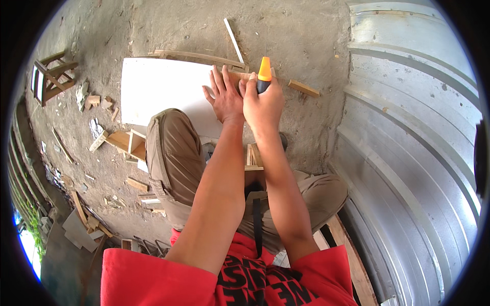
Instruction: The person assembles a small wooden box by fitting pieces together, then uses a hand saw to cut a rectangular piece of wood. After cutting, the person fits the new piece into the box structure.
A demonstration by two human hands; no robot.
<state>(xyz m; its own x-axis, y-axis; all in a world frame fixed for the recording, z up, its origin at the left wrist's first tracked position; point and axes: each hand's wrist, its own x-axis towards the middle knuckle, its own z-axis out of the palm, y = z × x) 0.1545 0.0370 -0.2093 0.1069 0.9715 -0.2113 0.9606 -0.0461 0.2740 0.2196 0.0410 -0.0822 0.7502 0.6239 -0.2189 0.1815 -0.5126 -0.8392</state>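
A white board (158,89) lies in front of my knees. My left hand (227,98) rests palm down near its right end, fingers spread, with the fingertips by the far edge. Close beside it, my right hand (264,104) is closed round an orange-and-black handled tool (264,71). The orange end of that handle sticks out past my thumb, and the working end is hidden, so its kind cannot be told. Between the two hands shows a brown piece of wood (237,76) at the board's edge.
Wooden strips (199,55) and a thin white strip (233,40) lie beyond the board. A wood block (304,87) is to the right, before a corrugated metal wall (408,112). Leftward are a small wooden frame (53,76) and scattered offcuts (93,101).
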